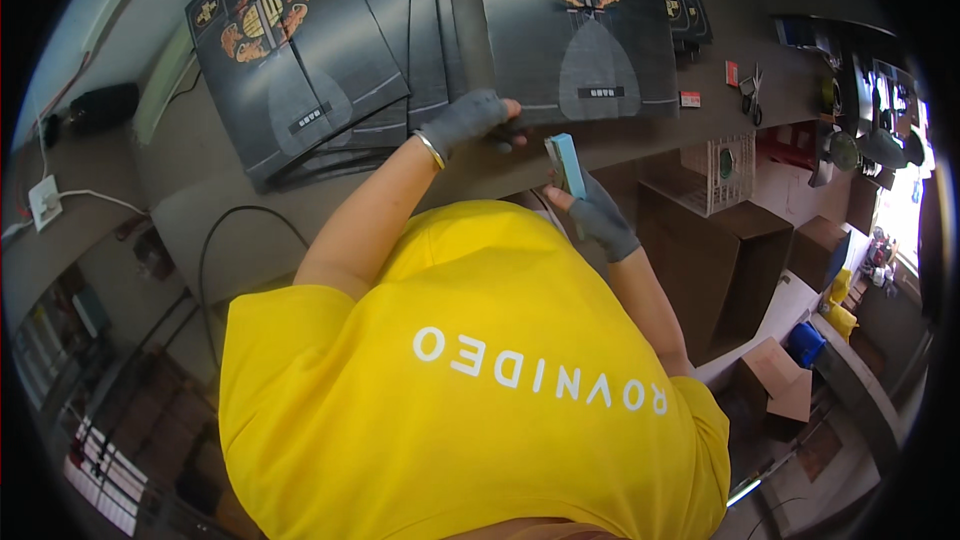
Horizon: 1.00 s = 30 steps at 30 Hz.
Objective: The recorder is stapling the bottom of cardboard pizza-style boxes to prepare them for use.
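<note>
My left hand (pixel 468 122), in a grey fingerless glove with a bangle at the wrist, hovers by the lower left corner of a black printed cardboard sheet (pixel 655 65). Its fingertips are apart, and I see nothing held between them. In my right hand (pixel 602 220), also gloved in grey, a light blue stapler (pixel 568 166) is held upright near the table's front edge, with the fingers closed round its lower part. More black printed cardboard sheets (pixel 222 90) lie overlapping in a pile to the left, with gold and orange designs.
Two small red boxes (pixel 690 99) and a pair of scissors (pixel 752 95) lie on the table (pixel 640 140) at the right. Below the table's right side are a white wire basket (pixel 730 172) and a brown carton (pixel 690 260). A black cable (pixel 203 265) loops down at the left.
</note>
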{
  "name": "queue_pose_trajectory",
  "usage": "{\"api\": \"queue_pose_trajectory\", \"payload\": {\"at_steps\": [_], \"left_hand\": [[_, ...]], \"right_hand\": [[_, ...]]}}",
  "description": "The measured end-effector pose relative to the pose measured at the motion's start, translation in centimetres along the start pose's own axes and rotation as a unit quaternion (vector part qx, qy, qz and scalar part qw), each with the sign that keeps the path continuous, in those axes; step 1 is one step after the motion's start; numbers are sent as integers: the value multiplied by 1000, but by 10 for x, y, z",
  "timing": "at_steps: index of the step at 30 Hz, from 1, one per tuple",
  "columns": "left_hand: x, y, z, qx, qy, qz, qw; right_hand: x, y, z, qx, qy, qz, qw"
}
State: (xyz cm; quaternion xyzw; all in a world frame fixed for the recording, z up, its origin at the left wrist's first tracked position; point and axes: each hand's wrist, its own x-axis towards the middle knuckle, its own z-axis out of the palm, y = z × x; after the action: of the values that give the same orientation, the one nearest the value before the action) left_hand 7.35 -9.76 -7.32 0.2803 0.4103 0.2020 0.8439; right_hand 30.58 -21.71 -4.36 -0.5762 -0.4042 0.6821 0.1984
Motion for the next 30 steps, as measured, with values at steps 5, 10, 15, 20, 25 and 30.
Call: {"api": "queue_pose_trajectory", "payload": {"at_steps": [5,10,15,20,25,30], "left_hand": [[19,-48,-1,120,-18,89,989],[11,-47,18,104,62,124,985],[11,-50,21,166,72,161,970],[12,-53,23,130,80,189,970],[-19,-1,10,-55,69,114,990],[-26,10,4,-34,87,77,993]], "right_hand": [[4,-23,26,96,12,20,995],[12,-32,31,35,87,29,995],[17,-29,34,-14,105,58,993],[27,-28,28,-6,107,80,991],[28,-25,-18,50,250,16,967],[18,-11,-69,9,285,36,958]]}}
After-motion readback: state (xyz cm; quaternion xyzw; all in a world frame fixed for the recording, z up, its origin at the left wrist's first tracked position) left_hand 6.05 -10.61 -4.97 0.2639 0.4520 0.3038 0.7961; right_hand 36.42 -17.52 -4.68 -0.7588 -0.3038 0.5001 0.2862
